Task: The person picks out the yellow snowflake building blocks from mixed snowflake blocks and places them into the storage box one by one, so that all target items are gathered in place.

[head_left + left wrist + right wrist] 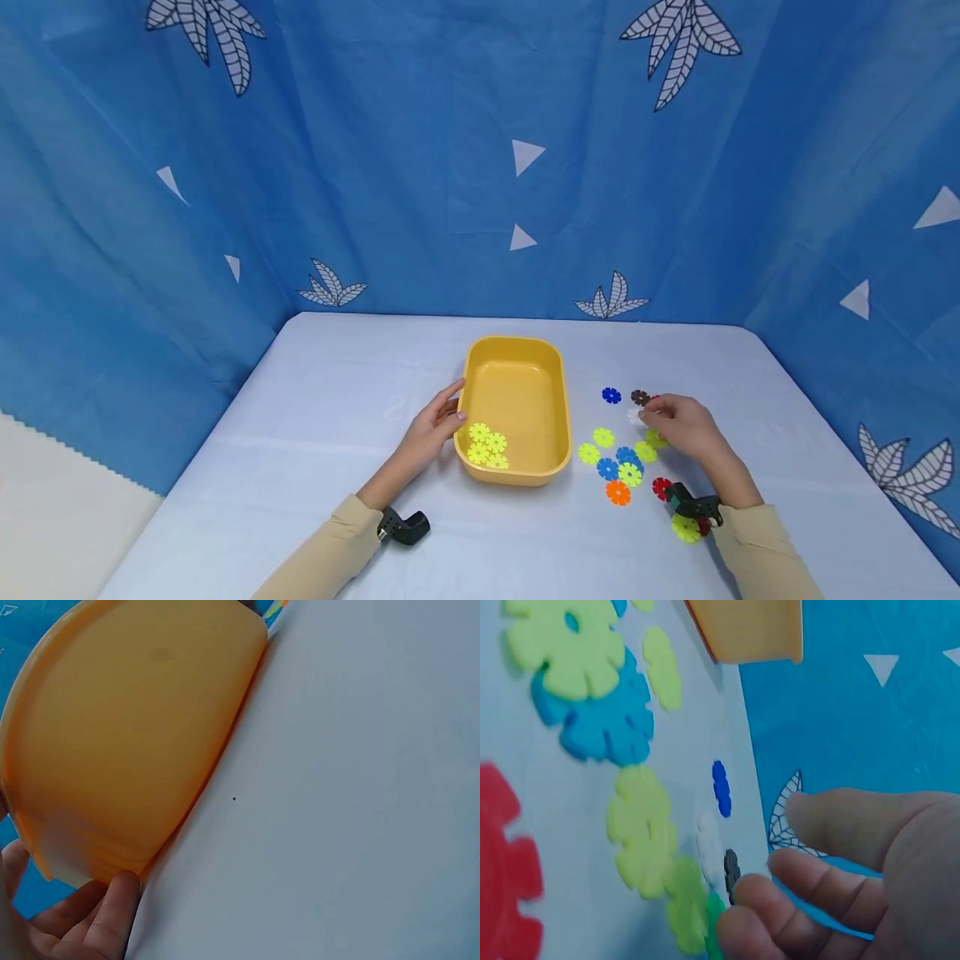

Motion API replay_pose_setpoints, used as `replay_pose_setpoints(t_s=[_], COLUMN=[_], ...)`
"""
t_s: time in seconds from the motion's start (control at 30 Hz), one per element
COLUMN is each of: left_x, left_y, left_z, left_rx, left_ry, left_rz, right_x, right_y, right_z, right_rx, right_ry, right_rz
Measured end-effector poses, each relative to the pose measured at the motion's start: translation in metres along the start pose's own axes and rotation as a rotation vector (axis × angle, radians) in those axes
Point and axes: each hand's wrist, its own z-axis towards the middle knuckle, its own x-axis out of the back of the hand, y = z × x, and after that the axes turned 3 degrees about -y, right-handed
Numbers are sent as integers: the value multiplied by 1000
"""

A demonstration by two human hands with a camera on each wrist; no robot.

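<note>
My left hand (429,429) grips the left side of a yellow plastic tub (525,480), thumb at the rim and fingers along the outer wall (135,712). Inside the tub's near-left corner lie several yellow-green notched discs (478,452). My right hand (686,425) hovers low over more loose discs, thumb and fingers curved with a gap between them and nothing held. Closest to its fingertips are a white disc (708,844), a brown disc (640,397), a green disc (714,930) and a yellow-green disc (685,904). A red disc behind the fingers is partly hidden.
Between tub and right hand lie a dark blue disc (611,396), lighter blue discs (607,469), yellow-green discs (588,453) and an orange disc (618,493). Near the right wrist are a red disc (660,487) and a larger yellow-green disc (684,529). Blue cloth (480,192) surrounds the white table (360,375).
</note>
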Motion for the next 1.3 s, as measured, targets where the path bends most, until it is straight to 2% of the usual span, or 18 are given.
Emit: replay_pose_setpoints(t_s=[0.33, 0.57, 0.9, 1.3], left_x=[-1, 0, 0, 0], left_y=[2, 1, 0, 3], left_z=[-1, 0, -1, -1], left_rx=[-10, -29, -30, -21], left_ry=[9, 5, -11, 1], left_rz=[-26, -42, -45, -37], right_x=[13, 9, 9, 6], right_y=[10, 8, 11, 6], right_z=[1, 2, 0, -1], right_rx=[-64, -79, -142, -104], right_ry=[-84, -59, -55, -74], right_rz=[-112, -159, -154, -172])
